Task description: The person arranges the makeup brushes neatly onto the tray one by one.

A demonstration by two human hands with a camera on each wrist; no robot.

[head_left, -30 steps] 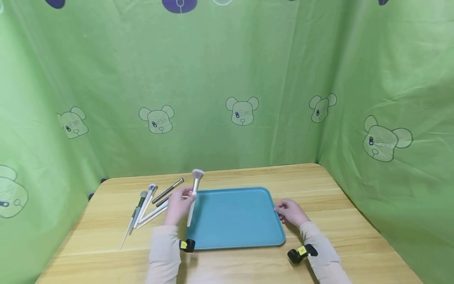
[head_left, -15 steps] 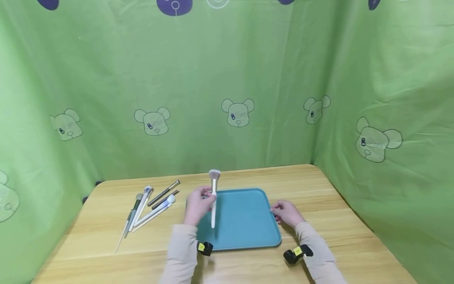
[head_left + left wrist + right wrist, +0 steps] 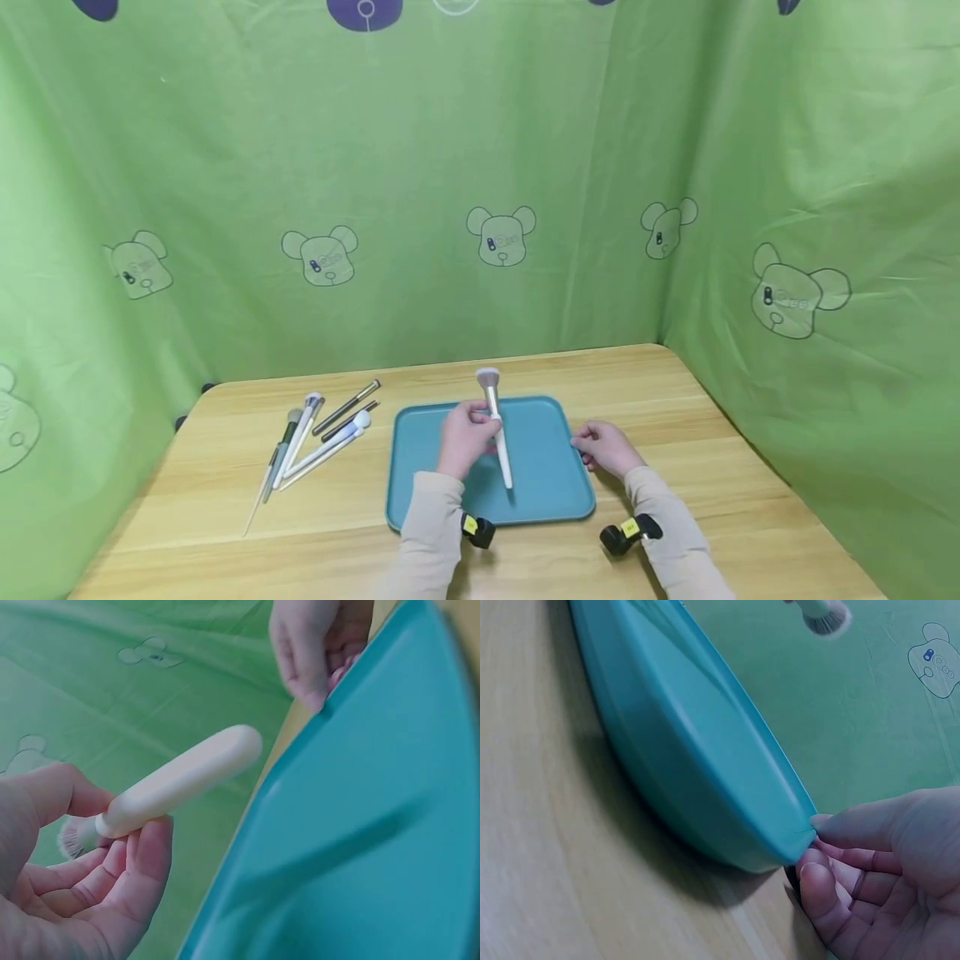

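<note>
A white-handled makeup brush [image 3: 502,446] is pinched between the thumb and fingers of my left hand [image 3: 467,435], its bristles pointing away from me. The hand holds it above the blue tray [image 3: 420,442], and its shadow falls on the tray in the left wrist view. My right hand [image 3: 609,450] is at the tray's right edge. In the right wrist view its thumb [image 3: 859,823] lies on the rim with the fingers curled below, gripping the edge. Only the bristle end of the brush shows at the top of that view.
Several makeup brushes [image 3: 296,450] lie loosely grouped on the wooden table [image 3: 187,500] left of the tray, some white, some dark. A green curtain [image 3: 420,308] printed with bear heads encloses the table's back and sides.
My left hand has carried the brush rightward from the tray's left edge to above its middle, and the brush has tilted. The right hand stays at the tray's edge. The view has shifted slightly.
</note>
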